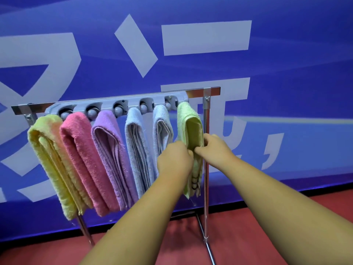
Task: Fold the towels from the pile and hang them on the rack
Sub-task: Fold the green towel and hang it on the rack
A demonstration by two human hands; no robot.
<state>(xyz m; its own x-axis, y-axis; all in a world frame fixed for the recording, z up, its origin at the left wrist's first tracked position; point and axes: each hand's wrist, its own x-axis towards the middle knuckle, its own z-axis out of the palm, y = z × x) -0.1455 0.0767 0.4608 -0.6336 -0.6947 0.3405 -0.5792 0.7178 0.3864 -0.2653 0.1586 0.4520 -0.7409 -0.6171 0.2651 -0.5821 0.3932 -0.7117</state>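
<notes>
One chrome-tube rack with a grey plastic clip strip carries six folded terry towels. At its right end hangs the lime-green terry towel. It looks soft, light and limp, best pinched at its folded edges, where the left hand and right hand both grip it.

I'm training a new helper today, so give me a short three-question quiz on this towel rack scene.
1. How many towels hang on the rack?
2. True or false: the pink towel hangs at the rack's right end.
3. Which towel do both hands hold? A) purple B) green C) yellow
Key: 1. Six. 2. False. 3. B: the left hand and right hand grip the green towel.
</notes>
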